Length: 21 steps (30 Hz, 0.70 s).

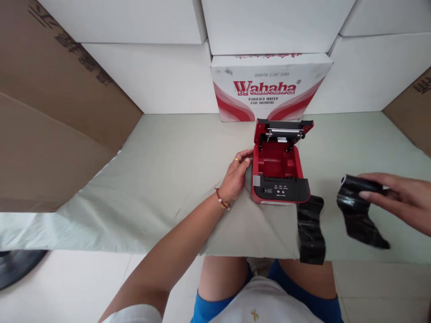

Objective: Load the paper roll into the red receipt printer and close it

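A small red and black printer (pixel 279 172) sits on the cloth-covered table (pixel 161 179) with its lid flipped open toward the back, showing an empty red bay. My left hand (pixel 236 177) rests against the printer's left side, fingers curled on its edge. My right hand (pixel 400 197) is to the right of the printer, pinching a roll of black film (pixel 358 208) whose loose end hangs down. A second strip of black film (pixel 310 229) lies at the table's front edge, trailing over it just below the printer's front right corner.
A white and red Wahaha carton (pixel 269 87) stands right behind the printer, with plain white boxes (pixel 151 76) stacked around it. Brown cartons (pixel 50 112) wall the left side and another brown carton (pixel 412 107) the far right. My knees show under the front edge.
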Tool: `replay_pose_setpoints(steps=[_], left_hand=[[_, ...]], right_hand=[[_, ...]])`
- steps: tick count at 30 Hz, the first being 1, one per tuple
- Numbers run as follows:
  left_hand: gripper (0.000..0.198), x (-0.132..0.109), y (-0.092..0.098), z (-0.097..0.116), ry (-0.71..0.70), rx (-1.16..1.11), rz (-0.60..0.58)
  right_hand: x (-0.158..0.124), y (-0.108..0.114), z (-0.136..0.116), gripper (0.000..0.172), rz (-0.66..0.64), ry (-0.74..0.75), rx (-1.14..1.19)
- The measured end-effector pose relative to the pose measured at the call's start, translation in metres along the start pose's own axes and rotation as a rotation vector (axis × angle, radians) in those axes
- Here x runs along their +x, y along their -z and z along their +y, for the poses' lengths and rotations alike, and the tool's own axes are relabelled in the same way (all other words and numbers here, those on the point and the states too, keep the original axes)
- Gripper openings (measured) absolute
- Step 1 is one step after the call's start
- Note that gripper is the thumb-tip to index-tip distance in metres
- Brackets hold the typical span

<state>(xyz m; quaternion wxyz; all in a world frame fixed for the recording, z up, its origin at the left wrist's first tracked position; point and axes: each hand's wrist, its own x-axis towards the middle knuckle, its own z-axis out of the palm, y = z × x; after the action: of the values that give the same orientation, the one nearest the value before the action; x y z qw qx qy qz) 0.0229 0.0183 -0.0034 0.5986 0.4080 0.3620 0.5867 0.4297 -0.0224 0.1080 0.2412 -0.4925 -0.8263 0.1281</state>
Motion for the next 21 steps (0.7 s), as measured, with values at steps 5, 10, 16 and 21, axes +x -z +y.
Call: replay_pose_setpoints(steps=[5, 10, 16, 21], left_hand=[[0.011, -0.008, 0.002, 0.006, -0.073, 0.201, 0.289], [0.012, -0.017, 0.005, 0.016, -0.129, 0.354, 0.376], [0.013, -0.016, 0.001, 0.012, -0.050, 0.362, 0.318], [0.013, -0.017, 0.000, 0.013, -0.044, 0.361, 0.319]], right_hand=[[-0.018, -0.035, 0.023, 0.047, -0.074, -0.030, -0.081], [-0.008, -0.058, -0.020, 0.038, -0.024, -0.091, -0.052], [0.007, -0.082, -0.028, 0.041, -0.324, -0.131, 0.145], [-0.005, -0.082, -0.033, 0.046, -0.264, -0.097, 0.140]])
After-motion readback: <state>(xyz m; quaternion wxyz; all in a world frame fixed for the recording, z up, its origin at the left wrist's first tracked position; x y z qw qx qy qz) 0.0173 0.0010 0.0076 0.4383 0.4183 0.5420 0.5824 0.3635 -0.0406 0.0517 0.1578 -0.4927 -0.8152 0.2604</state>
